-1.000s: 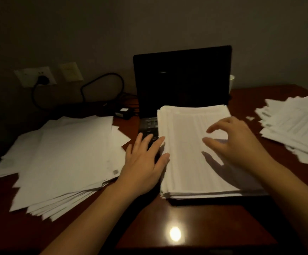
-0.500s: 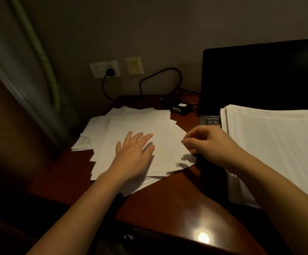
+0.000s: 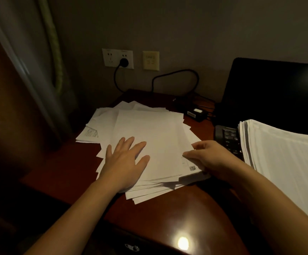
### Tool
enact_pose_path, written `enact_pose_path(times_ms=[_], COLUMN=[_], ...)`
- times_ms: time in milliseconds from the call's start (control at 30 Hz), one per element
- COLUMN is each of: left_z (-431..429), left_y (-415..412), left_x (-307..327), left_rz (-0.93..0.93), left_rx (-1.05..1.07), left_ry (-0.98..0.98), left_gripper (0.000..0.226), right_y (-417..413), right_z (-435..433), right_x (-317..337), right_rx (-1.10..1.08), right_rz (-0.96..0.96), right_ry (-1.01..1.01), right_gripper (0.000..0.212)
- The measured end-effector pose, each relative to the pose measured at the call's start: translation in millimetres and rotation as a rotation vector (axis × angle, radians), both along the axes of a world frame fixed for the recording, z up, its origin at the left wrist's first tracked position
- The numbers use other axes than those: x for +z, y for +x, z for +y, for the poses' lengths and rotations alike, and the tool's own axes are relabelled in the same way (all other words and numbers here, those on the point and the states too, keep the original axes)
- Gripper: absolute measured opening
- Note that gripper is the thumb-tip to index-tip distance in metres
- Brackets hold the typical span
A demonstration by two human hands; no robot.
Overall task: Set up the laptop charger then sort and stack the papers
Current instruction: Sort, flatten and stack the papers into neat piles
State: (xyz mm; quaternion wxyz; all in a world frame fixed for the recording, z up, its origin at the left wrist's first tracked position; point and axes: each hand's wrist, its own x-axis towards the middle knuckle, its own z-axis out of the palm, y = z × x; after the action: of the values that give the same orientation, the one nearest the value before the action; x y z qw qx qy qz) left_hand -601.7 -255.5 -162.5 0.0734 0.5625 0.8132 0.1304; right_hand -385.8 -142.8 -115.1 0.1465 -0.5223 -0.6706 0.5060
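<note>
Papers (image 3: 155, 131): loose white sheets, fanned unevenly, lying on the left part of the desk (image 3: 168, 214) near its back corner. One sheet at the near right edge bears a small printed square code.

Stack (image 3: 282, 159): a second, thicker lot of white sheets with squared edges, at the right, resting over the keyboard of the laptop (image 3: 271, 92). The laptop is open and its screen is dark.

Desk: dark reddish wood, glossy, with a bright spot of reflected light at the near edge.

Charger (image 3: 195, 113): black brick with a white label, on the desk between the papers and the laptop. Its cord (image 3: 175, 74) loops up against the wall. A black plug (image 3: 124, 62) sits in the white wall socket (image 3: 112, 57); a yellowish wall plate (image 3: 151, 60) is just beside it.

Room: dim, with a plain grey wall and a pale curtain (image 3: 54, 43) at the left.

Left hand (image 3: 125, 162): palm down on the near left part of the papers, fingers straight and spread.

Right hand (image 3: 210, 159): at the near right edge of the papers, fingers curled, thumb on top, pinching the edge of the sheets.
</note>
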Motion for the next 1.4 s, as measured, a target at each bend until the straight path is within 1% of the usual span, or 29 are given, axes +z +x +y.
enact_pose_path(times_ms=[67, 133, 267, 367, 467, 533, 600, 667, 767, 800, 833, 900, 967, 1033, 1067, 1133, 1167, 1233, 1300, 1333, 1367, 1400], left_z=[-1.1, -1.2, 0.2, 1.6, 3.5, 6.4, 9.1, 11.8, 14.2, 14.6, 14.8, 15.3, 18.0, 24.1, 27.3, 30.8, 31.1, 26.5, 17.6, 12.8, 8.9, 5.6], left_y=[-1.6, -2.6, -3.8, -3.7, -1.7, -0.3, 0.3, 1.5, 6.8, 7.5, 6.1, 1.2, -0.1, 5.3, 10.3, 23.8, 30.9, 45.9, 56.5, 57.7, 57.5, 55.9], left_x=[-0.5, -1.2, -2.2, -1.4, 2.6, 8.1, 14.1, 19.1, 35.0, 41.6, 47.8, 61.0, 75.9, 90.5, 96.7, 105.8, 107.1, 101.5, 82.7, 68.3, 52.6, 36.7], left_rz=[-0.005, -0.011, -0.030, -0.027, -0.057, -0.156, -0.300, -0.456, -0.827, -0.891, -0.857, -0.592, -0.328, -0.155, -0.102, -0.024, 0.000, 0.009, -0.014, -0.026, -0.025, -0.011], left_rx=[0.000, 0.002, 0.013, 0.026, 0.031, 0.038, 0.064, 0.091, 0.150, 0.186, 0.205, 0.185, 0.089, 0.016, -0.007, -0.079, -0.147, -0.293, -0.362, -0.366, -0.360, -0.349], left_ry=[0.008, 0.021, 0.020, 0.010, 0.019, 0.071, 0.146, 0.211, 0.340, 0.373, 0.415, 0.508, 0.577, 0.559, 0.527, 0.426, 0.357, 0.185, 0.003, -0.087, -0.157, -0.185], left_gripper=[0.054, 0.054, 0.054, 0.053, 0.051, 0.050, 0.051, 0.047, 0.050, 0.052, 0.055, 0.064, 0.068, 0.071, 0.071, 0.067, 0.063, 0.059, 0.060, 0.061, 0.062, 0.062], right_y=[-1.7, -0.2, 11.1, 28.9, 47.9, 56.6, 61.7, 64.3, 67.1, 68.5, 70.2, 72.6, 71.7, 66.0, 61.5, 49.5, 42.8, 29.1, 18.8, 15.6, 14.5, 15.5], right_z=[2.3, 6.3, 21.7, 33.4, 38.4, 38.4, 36.1, 33.0, 27.6, 26.8, 27.0, 26.8, 26.2, 21.5, 17.7, 7.2, 0.9, -10.3, -17.8, -21.1, -24.1, -26.9], right_x=[1.7, 4.7, 13.7, 27.9, 40.8, 43.3, 43.5, 42.7, 41.6, 40.4, 39.0, 38.0, 36.2, 33.6, 31.4, 26.1, 23.6, 16.6, 5.8, 1.7, -1.0, -3.5], right_rx=[-0.013, -0.075, -0.231, -0.370, -0.452, -0.476, -0.496, -0.515, -0.507, -0.487, -0.455, -0.375, -0.311, -0.281, -0.274, -0.258, -0.248, -0.212, -0.153, -0.118, -0.087, -0.060], right_rz=[0.008, 0.069, 0.176, 0.246, 0.376, 0.451, 0.531, 0.598, 0.684, 0.674, 0.649, 0.600, 0.529, 0.447, 0.421, 0.396, 0.380, 0.347, 0.274, 0.208, 0.149, 0.123], right_ry=[0.035, 0.106, 0.271, 0.444, 0.484, 0.471, 0.439, 0.387, 0.286, 0.266, 0.252, 0.225, 0.231, 0.251, 0.249, 0.216, 0.189, 0.125, 0.090, 0.095, 0.105, 0.103], right_gripper=[0.012, 0.007, 0.011, 0.014, 0.013, 0.017, 0.017, 0.014, 0.011, 0.011, 0.012, 0.014, 0.015, 0.016, 0.016, 0.015, 0.014, 0.014, 0.018, 0.025, 0.037, 0.050])
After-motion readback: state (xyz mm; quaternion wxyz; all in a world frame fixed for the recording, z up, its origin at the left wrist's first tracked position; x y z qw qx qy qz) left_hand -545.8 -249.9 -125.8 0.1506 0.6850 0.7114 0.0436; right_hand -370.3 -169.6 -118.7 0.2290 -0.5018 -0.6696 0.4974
